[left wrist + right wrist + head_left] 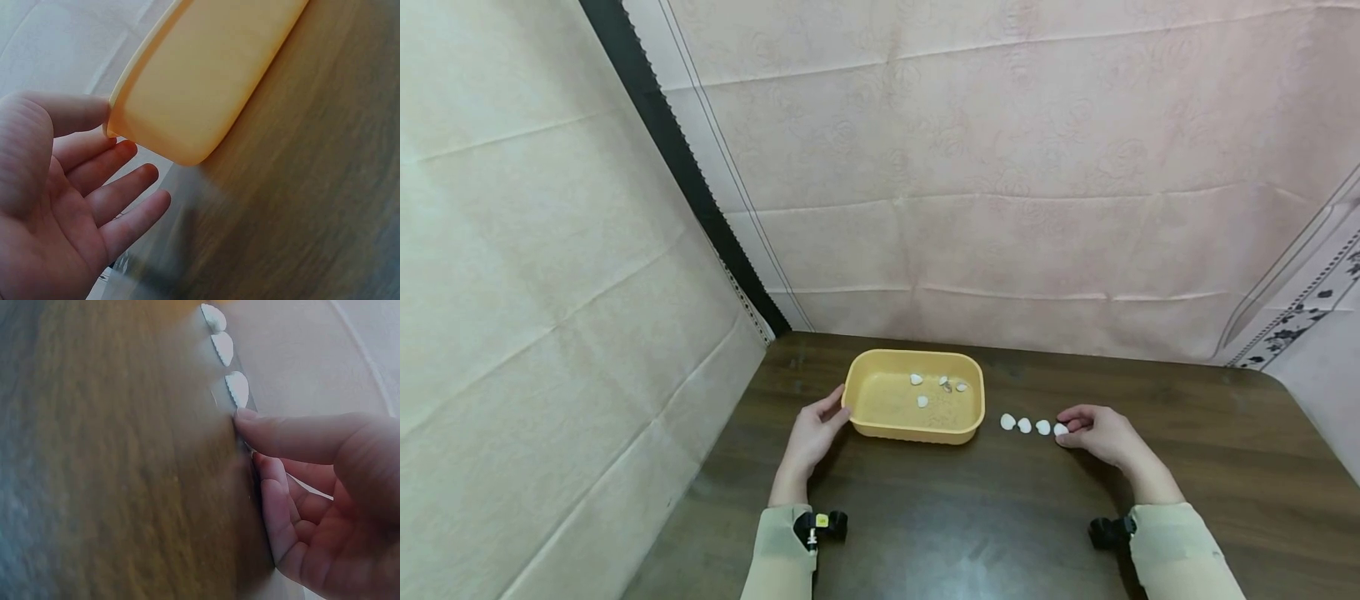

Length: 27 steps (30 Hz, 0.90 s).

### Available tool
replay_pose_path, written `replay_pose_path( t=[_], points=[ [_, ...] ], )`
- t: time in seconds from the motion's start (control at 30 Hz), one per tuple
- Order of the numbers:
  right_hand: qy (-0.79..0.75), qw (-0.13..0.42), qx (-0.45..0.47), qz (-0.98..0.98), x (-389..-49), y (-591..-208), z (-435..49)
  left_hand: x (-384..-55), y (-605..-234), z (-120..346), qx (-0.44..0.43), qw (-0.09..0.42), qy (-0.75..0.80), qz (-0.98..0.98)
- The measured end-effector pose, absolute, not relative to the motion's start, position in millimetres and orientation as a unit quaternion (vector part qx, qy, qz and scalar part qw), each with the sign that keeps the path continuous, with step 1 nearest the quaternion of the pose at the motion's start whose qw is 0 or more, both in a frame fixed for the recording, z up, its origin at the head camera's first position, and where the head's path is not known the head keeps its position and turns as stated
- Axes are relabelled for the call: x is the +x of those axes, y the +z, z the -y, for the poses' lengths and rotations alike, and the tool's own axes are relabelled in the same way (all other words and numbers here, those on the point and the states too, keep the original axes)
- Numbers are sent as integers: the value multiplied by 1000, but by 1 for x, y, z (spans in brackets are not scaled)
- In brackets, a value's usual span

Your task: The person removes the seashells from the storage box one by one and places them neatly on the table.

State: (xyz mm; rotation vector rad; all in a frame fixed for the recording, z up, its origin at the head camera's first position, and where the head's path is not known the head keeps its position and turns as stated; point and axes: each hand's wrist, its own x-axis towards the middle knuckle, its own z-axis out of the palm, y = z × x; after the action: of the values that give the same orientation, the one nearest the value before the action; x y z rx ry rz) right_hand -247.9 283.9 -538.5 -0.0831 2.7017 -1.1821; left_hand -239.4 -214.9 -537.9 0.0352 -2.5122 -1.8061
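Note:
A yellow plastic tray (917, 433) stands on the table, with several small pale seashells (922, 402) and sandy grains on its floor. At its left end my left hand (811, 431) holds the rim between thumb and forefinger; the other fingers spread loosely beneath in the left wrist view. Right of the tray, three white ribbed seashells (1025, 426) lie in a row on the tabletop. My right hand (1103, 435) pinches another white seashell (1060, 429) at the row's right end, low over the wood. In the right wrist view the thumb and fingers hide that shell.
The dark brown wooden table (955, 517) ends at a back edge against a pale cloth (1000, 250). Another cloth (550, 333) hangs along the left side. Black wrist devices (1111, 533) sit on both sleeves.

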Motion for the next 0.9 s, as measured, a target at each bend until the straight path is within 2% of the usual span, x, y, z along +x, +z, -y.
replay_pose_path(
  t=[0.3,0.63,0.9],
  points=[
    [-401,97,-48,-910,-247,-538,-289,-240,-539,215,13,26,-581,813],
    [-465,126,-53,-875,-243,-538,-301,-240,-538,216,14,26,-583,812],
    [-481,120,-46,-867,-243,-539,-301,-240,-538,216,5,30,-582,813]
  ],
)
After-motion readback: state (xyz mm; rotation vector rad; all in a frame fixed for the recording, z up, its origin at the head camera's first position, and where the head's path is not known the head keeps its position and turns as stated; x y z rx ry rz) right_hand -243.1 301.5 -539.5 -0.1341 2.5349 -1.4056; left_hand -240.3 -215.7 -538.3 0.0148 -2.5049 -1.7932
